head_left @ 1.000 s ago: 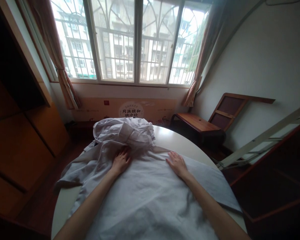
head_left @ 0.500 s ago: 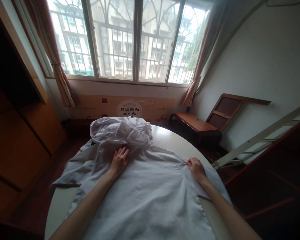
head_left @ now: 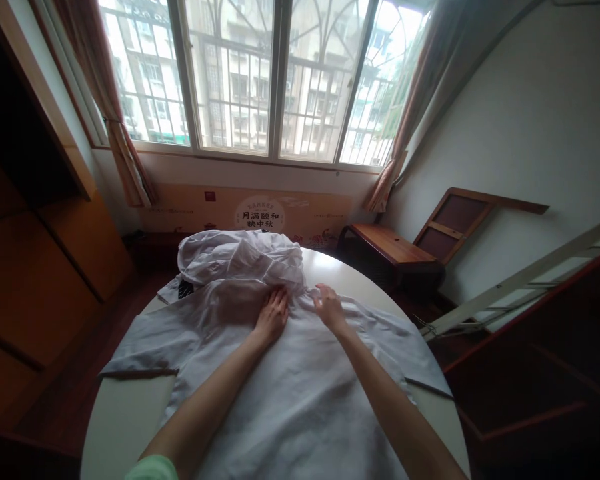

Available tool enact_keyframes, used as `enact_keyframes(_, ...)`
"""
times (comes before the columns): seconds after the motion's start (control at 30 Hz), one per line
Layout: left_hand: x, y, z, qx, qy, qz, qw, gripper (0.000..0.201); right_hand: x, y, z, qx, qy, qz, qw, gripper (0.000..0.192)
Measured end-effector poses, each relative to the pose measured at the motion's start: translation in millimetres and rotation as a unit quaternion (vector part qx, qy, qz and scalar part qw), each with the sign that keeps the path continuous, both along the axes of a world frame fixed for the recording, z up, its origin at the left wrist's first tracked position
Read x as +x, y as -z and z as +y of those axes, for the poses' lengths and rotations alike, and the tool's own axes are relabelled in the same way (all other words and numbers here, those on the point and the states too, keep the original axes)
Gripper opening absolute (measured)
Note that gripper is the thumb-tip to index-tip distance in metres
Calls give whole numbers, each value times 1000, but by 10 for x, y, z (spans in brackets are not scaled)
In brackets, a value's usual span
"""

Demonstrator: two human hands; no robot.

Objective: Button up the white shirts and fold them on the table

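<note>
Fingers of both hands lie flat and loosely spread on white cloth, gripping nothing: the left hand [head_left: 271, 315] presses palm-down with its fingertips at the foot of a crumpled heap, and the right hand [head_left: 329, 308] rests just beside it, fingers a little arched and pointing toward the same heap.

Largest in view is the round table [head_left: 125, 413], pale and glossy, with bare surface showing along its near-left edge and its far-right edge. Over most of it is spread the white shirt [head_left: 300, 393], which runs from the near edge, under both forearms, up to the middle of the table. Its body looks fairly smooth, with only shallow creases, so I judge the flattening of that part to be well on. One sleeve [head_left: 140, 343] reaches out toward the left edge and lies flat, its cuff at the rim; the other sleeve [head_left: 405, 350] stretches toward the right edge and seems a bit more rumpled near the shoulder.

What is left, as far as can be seen, is the bunched cloth [head_left: 240, 257] at the far side of the table, piled and twisted. Whether it is the shirt's own upper part or a second garment cannot be told. It touches the left fingertips and lies just beyond the right ones. No fold appears to have been made in the body yet.
</note>
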State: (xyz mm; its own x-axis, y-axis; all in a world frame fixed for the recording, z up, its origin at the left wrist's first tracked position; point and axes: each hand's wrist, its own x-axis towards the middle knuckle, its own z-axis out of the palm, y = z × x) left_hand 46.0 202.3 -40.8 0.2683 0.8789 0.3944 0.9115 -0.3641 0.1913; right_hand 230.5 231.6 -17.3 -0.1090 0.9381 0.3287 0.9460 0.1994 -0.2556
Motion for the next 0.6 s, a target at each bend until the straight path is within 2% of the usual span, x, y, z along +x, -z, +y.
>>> enact_keyframes(0.1, 6, 74, 57, -48, -36, -12, 998, 52, -268, 192, -7, -59, -41, -18, 997, 46)
enact_keyframes(0.2, -6, 104, 96, -81, -48, -16, 995, 53, -337, 313, -18, -101, -13, -32, 994, 53)
enact_keyframes(0.3, 2, 99, 104, -92, -55, -21, 994, 55, -336, 328, -17, -112, 10, -39, 993, 58)
enact_keyframes(0.47, 30, 54, 64, -37, -83, -30, 995, 52, -353, 299, -24, -87, 58, -27, 994, 64)
enact_keyframes(0.6, 35, 1, 18, 28, -101, -22, 994, 41, -368, 268, -67, -38, 80, -24, 996, 54)
